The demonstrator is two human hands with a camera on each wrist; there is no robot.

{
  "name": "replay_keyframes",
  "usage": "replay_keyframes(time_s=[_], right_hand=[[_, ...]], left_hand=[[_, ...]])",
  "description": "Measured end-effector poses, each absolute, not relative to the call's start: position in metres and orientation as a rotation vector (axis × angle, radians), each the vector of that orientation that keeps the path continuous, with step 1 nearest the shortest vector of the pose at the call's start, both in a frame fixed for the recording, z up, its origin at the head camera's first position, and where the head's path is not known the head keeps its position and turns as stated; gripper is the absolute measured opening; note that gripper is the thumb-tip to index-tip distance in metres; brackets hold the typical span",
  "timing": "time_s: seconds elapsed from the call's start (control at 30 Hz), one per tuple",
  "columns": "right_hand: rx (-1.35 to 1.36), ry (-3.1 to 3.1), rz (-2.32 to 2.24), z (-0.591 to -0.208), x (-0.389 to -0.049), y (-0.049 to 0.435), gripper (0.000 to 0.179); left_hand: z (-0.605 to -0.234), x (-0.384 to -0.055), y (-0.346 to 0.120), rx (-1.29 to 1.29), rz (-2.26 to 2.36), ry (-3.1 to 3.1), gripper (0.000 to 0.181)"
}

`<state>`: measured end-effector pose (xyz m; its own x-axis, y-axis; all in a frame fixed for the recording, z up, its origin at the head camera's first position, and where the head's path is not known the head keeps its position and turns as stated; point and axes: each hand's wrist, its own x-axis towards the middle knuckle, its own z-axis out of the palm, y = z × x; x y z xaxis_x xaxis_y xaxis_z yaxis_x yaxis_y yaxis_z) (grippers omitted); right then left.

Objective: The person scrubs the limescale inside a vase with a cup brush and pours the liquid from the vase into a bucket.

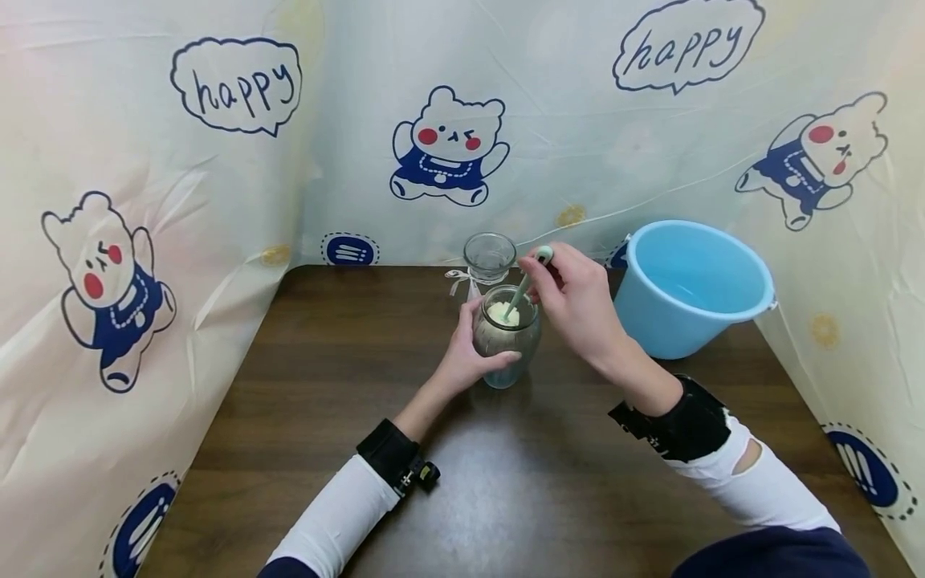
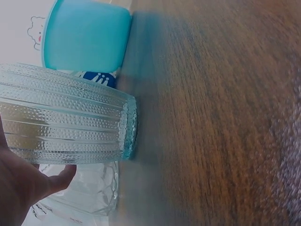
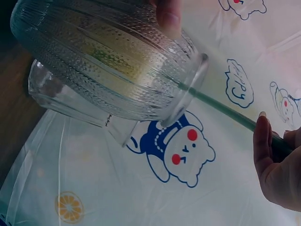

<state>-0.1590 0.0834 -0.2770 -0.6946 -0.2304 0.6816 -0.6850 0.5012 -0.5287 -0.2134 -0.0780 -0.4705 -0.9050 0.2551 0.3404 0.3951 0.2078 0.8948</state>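
A ribbed clear glass vase (image 1: 526, 341) stands mouth up near the back middle of the table. My left hand (image 1: 464, 357) grips its left side, with the thumb across the front. My right hand (image 1: 578, 301) pinches the green handle (image 3: 225, 109) of a sponge bottle brush (image 1: 519, 295) above the mouth. The brush's pale sponge head (image 1: 499, 315) is inside the vase, showing as a yellowish patch through the textured glass (image 2: 70, 113) in the left wrist view. Whether the vase's base touches the table, I cannot tell.
A second clear glass vase (image 1: 490, 253) with a white ribbon bow (image 1: 462, 278) stands right behind the first. At the back right is a light blue bucket (image 1: 650, 321). A printed cloth (image 1: 347, 160) hangs round the brown wooden table (image 1: 303, 401).
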Motion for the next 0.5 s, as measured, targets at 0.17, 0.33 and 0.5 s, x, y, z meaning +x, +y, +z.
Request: replay_keyframes(time_s=[0.17, 0.33, 0.5], right_hand=[[0.738, -2.166, 1.17, -0.282, -0.171, 0.093, 0.014], [0.736, -2.193, 1.2, -0.284, -0.171, 0.093, 0.017], [0.762, -2.224, 1.22, -0.278, -0.159, 0.087, 0.015]], left_hand=[[-0.452, -0.203, -0.078, -0.655, -1.834, -2.295, 0.094], [-0.459, -0.207, -0.077, -0.634, -1.817, -2.325, 0.095], [-0.474, -0.216, -0.078, -0.594, -1.816, -2.376, 0.099]])
